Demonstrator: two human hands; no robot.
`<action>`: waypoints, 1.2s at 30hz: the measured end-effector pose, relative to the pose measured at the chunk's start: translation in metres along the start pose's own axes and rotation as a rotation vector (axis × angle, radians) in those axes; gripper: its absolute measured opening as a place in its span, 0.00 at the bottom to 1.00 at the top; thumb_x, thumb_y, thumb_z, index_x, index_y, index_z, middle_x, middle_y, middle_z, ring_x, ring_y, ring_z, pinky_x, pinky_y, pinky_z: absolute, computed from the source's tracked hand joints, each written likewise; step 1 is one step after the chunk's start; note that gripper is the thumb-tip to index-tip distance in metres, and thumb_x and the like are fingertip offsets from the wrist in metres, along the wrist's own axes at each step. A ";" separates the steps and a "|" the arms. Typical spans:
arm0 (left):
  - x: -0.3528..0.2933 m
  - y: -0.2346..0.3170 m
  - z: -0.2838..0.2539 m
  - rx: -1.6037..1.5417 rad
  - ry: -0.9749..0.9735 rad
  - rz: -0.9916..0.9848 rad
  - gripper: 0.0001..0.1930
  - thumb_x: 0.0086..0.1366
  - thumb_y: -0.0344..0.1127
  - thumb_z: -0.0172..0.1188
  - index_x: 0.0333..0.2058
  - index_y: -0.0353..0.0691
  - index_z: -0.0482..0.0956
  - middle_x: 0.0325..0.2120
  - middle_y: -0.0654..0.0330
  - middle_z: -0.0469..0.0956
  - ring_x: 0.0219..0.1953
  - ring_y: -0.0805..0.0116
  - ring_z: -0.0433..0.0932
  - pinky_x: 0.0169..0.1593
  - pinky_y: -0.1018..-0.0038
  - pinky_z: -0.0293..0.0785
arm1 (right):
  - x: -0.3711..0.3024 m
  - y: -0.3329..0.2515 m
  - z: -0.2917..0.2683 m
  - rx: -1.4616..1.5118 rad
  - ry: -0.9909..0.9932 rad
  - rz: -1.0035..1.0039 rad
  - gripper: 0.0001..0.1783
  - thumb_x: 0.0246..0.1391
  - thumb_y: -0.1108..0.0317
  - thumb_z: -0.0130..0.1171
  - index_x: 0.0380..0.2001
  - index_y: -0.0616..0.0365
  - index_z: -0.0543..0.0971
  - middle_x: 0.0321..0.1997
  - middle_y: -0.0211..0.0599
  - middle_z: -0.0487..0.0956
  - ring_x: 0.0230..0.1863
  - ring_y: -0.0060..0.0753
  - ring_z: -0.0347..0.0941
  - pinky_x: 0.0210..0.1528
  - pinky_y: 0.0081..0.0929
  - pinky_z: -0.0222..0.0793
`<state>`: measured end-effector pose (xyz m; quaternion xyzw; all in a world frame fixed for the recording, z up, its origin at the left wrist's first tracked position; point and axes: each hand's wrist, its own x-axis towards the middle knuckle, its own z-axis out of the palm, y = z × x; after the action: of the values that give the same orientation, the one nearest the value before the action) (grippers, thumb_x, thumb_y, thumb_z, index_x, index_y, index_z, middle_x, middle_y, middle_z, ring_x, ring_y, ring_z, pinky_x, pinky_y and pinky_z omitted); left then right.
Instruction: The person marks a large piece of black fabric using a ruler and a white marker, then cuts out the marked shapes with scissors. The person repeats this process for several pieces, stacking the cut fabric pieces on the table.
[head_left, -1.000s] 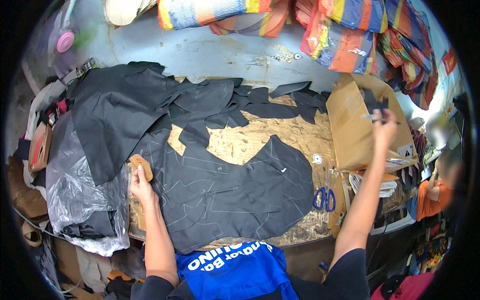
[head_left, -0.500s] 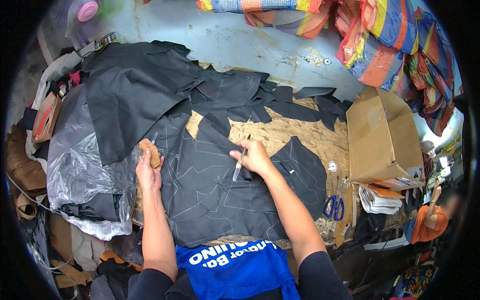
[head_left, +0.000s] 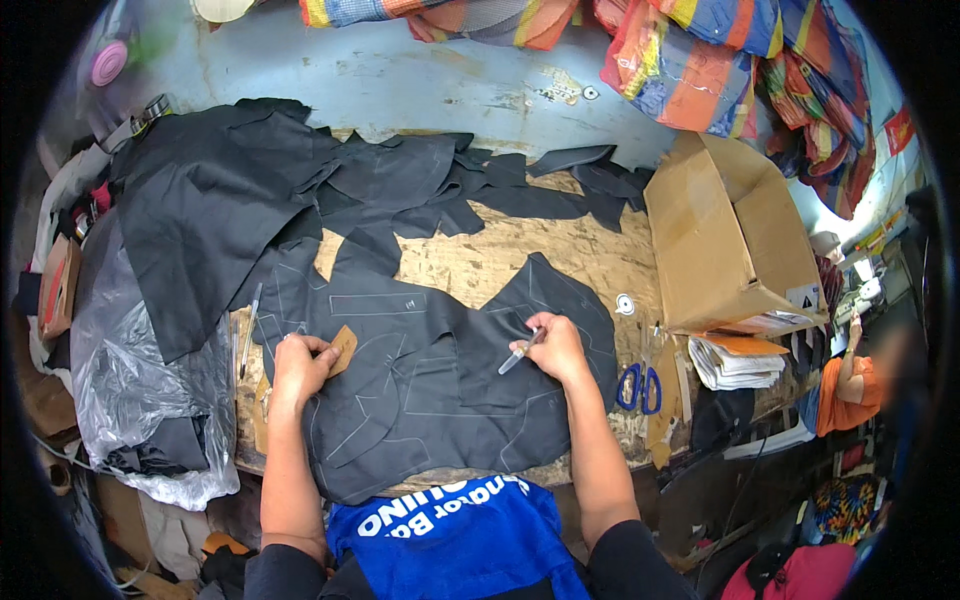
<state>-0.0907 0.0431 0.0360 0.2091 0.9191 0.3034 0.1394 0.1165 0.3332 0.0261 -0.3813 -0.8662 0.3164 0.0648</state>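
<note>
A small, angular piece of tan card [head_left: 343, 350], held at the left margin half a second ago, has been brought in over the black fabric sheet with pale drawn outlines [head_left: 470, 440]; it is pinched between the thumb and fingers of the left hand [head_left: 300, 367], and whether it is pressed flat cannot be told. The right hand [head_left: 558, 346], seen at the brown cardboard box [head_left: 700, 240] a second ago, has been moved over the fabric's right lobe; a slim clear pen [head_left: 512, 360] is gripped in its closed fingers, slanted down toward the near edge, contact not clear. The fabric is spread along the near edge of the worn wooden bench [head_left: 560, 255], with blue-handled scissors [head_left: 640, 388] left beside it, near the right end. Card and pen are thus both judged to be placed for use at the outlines.
</note>
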 end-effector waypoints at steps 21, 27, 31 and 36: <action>-0.064 -0.038 -0.105 -0.271 -0.012 0.106 0.08 0.46 0.24 0.65 0.26 0.25 0.80 0.27 0.56 0.77 0.27 0.73 0.73 0.32 0.78 0.68 | -0.024 -0.019 -0.006 0.810 -0.149 0.007 0.10 0.46 0.76 0.65 0.33 0.62 0.75 0.24 0.25 0.73 0.24 0.14 0.68 0.27 0.13 0.65; -0.061 -0.010 -0.042 -0.325 -0.070 0.167 0.09 0.50 0.30 0.65 0.30 0.31 0.82 0.22 0.56 0.78 0.25 0.71 0.75 0.29 0.75 0.69 | -0.043 -0.006 0.014 0.868 0.014 -0.089 0.11 0.50 0.75 0.61 0.38 0.64 0.74 0.30 0.37 0.78 0.30 0.23 0.75 0.33 0.19 0.72; -0.050 0.056 0.020 -0.401 -0.289 0.405 0.09 0.51 0.32 0.65 0.31 0.35 0.83 0.21 0.56 0.78 0.24 0.72 0.76 0.29 0.75 0.70 | -0.057 -0.032 0.045 1.132 -0.248 -0.357 0.17 0.46 0.81 0.62 0.41 0.65 0.72 0.35 0.38 0.77 0.30 0.25 0.74 0.35 0.22 0.74; -0.067 0.100 0.083 -0.244 0.272 0.667 0.17 0.46 0.30 0.66 0.38 0.38 0.78 0.34 0.54 0.75 0.38 0.55 0.73 0.41 0.66 0.71 | -0.037 -0.021 0.054 0.958 -0.054 -0.082 0.15 0.44 0.80 0.65 0.37 0.66 0.74 0.29 0.31 0.76 0.28 0.17 0.72 0.30 0.16 0.71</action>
<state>0.0298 0.1257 0.0421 0.4366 0.7677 0.4644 -0.0665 0.1104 0.2697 0.0002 -0.2657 -0.6386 0.6869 0.2231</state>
